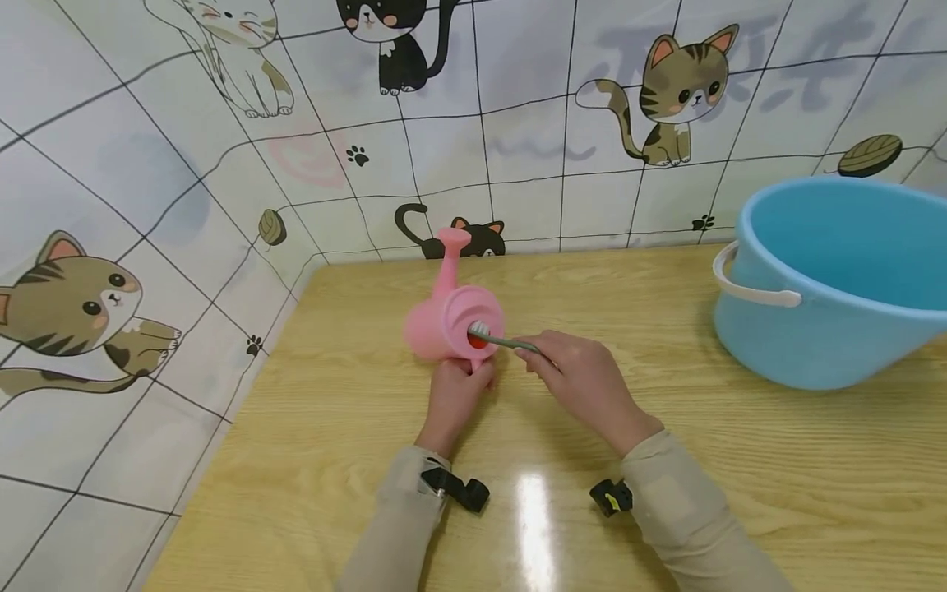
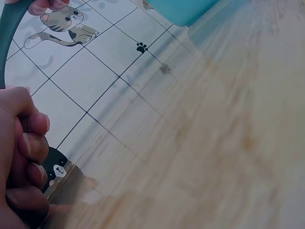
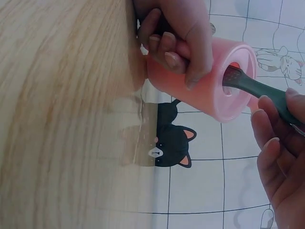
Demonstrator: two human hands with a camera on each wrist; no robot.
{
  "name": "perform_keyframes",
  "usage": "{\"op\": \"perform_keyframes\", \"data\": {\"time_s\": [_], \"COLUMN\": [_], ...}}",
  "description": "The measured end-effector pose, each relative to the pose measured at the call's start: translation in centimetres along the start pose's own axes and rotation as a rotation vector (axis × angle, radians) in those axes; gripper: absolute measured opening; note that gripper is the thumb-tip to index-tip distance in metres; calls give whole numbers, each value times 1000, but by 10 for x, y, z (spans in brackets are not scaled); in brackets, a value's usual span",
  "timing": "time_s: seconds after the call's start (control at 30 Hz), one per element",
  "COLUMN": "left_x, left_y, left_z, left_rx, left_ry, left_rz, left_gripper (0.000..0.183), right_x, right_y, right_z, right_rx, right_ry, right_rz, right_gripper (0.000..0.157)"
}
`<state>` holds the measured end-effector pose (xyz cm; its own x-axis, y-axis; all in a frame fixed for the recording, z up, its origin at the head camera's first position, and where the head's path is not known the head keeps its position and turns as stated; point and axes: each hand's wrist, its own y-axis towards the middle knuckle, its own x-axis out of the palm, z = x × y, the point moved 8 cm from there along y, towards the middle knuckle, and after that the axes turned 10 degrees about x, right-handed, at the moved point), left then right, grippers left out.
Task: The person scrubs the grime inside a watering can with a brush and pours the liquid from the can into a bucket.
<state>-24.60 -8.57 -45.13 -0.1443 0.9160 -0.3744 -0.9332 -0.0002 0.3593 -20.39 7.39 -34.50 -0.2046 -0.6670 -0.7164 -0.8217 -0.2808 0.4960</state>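
Note:
A pink watering can [image 1: 425, 330] lies tipped over the wooden table, its round opening facing right and its spout pointing to the back wall. My left hand [image 1: 453, 403] grips its handle from the near side; curled fingers [image 2: 34, 145] show in the left wrist view. My right hand [image 1: 588, 378] pinches the dark green handle of a toothbrush [image 1: 510, 342]. The white-bristled head is at the can's opening. In the right wrist view the toothbrush [image 3: 259, 88] reaches into the can [image 3: 233, 107], hiding part of the head. Something orange-red shows inside the opening.
A light blue bucket [image 1: 806, 345] with a white handle [image 1: 755, 292] stands at the right of the table [image 1: 311, 460]. Walls [image 1: 518, 156] printed with cats and grid lines border the table at the back and left.

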Motion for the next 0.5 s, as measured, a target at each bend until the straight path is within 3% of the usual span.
{"op": "perform_keyframes", "data": {"time_s": [0.23, 0.5], "left_x": [0, 0], "left_y": [2, 2], "left_z": [3, 7], "left_rx": [33, 76], "left_ry": [25, 104], "left_rz": [34, 48], "left_gripper": [28, 33], "right_x": [-11, -20], "right_y": [1, 4], "right_z": [-3, 0], "right_rx": [-60, -30], "right_ry": [-59, -97], "right_rz": [23, -16], "right_gripper": [10, 13]}}
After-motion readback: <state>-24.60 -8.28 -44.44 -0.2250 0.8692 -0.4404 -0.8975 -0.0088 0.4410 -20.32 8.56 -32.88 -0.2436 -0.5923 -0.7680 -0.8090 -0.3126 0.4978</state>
